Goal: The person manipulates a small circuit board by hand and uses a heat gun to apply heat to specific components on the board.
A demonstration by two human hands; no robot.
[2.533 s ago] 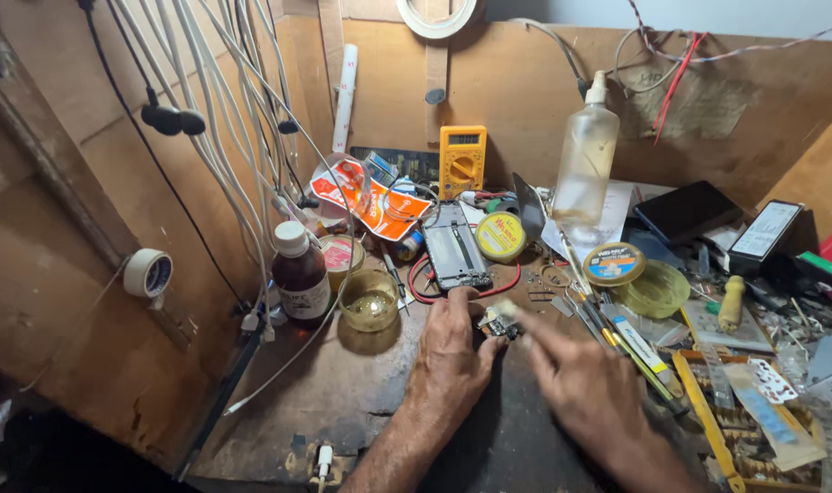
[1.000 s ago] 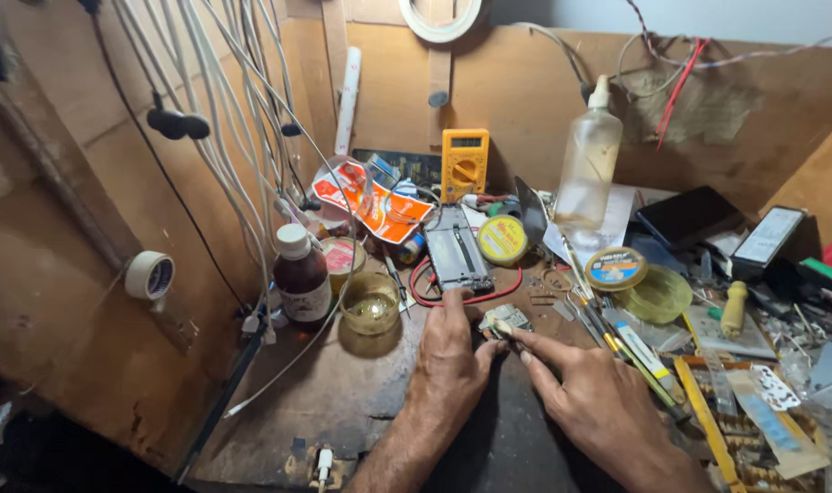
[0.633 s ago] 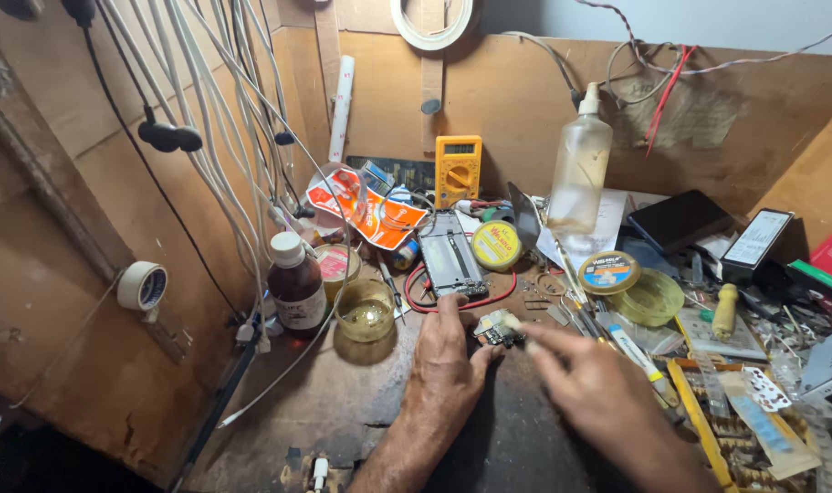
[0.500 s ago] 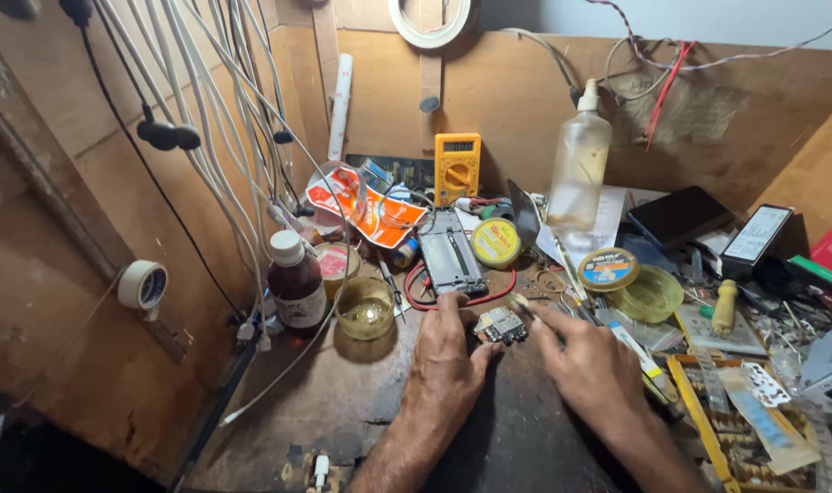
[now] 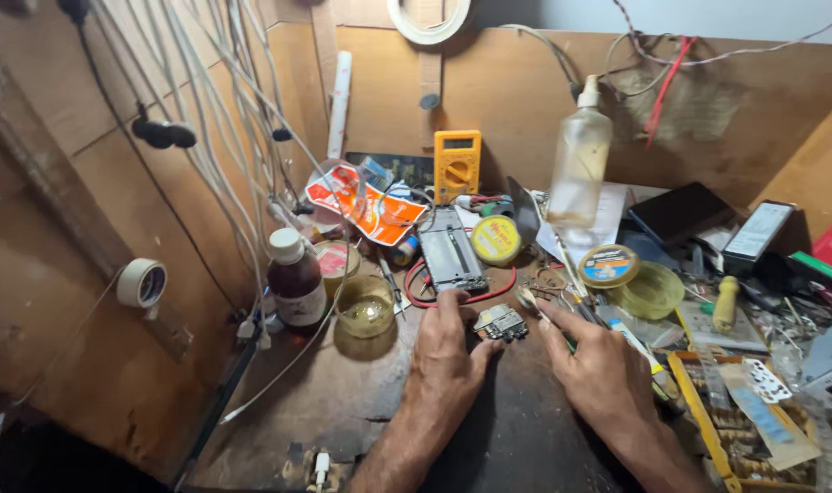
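Green-and-metal circuit board pinched at its edges between two hands

The small circuit board [image 5: 501, 322] sits on the dark bench [image 5: 343, 402], the left hand [image 5: 448, 351] closed on its near-left edge, the right hand [image 5: 598, 365] pinching a thin tool [image 5: 532, 304] just right of it. It looks light, stiff and fragile: best held by bare edges, not components. A brown bottle [image 5: 295, 278] stands left of the hands.

A brown plywood back wall [image 5: 507, 100] rises behind the dark, worn wooden workbench [image 5: 343, 402], meeting a slanted brown wooden side panel [image 5: 60, 210] on the left; a pale painted wall strip [image 5: 708, 18] shows above the plywood. A bundle of white cables [image 5: 224, 137] hangs down the left corner; light falls evenly, without hard shadows.
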